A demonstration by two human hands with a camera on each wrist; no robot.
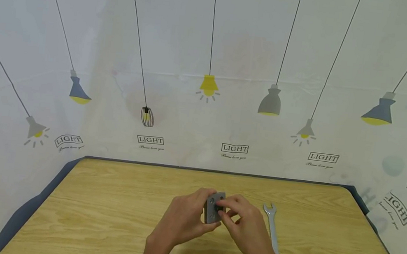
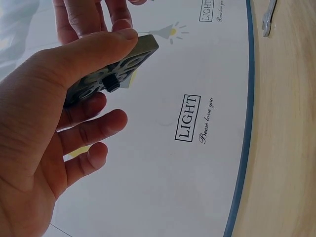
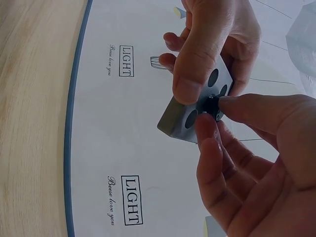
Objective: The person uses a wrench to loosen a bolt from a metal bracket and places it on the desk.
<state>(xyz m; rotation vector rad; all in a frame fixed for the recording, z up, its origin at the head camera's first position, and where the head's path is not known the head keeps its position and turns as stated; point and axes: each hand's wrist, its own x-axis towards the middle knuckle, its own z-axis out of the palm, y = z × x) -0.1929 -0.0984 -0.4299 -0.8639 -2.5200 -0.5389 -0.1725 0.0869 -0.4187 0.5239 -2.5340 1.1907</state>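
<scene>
Above the table, my left hand [image 1: 184, 215] grips a grey metal block [image 1: 210, 214] by its edges, thumb on one side and fingers on the other. Several round holes pierce the block's face, as the right wrist view shows. My right hand [image 1: 247, 224] pinches a small black bolt [image 3: 212, 104] between thumb and fingertips at the middle of that face. On the block's opposite side, in the left wrist view, a dark threaded end [image 2: 112, 83] sticks out. The fingers partly cover the bolt's head.
An open-end wrench [image 1: 272, 227] lies on the wooden table [image 1: 105, 212], to the right of my right hand and partly behind the forearm. A pale printed cloth [image 1: 176, 99] with lamp drawings stands around the table's back and sides.
</scene>
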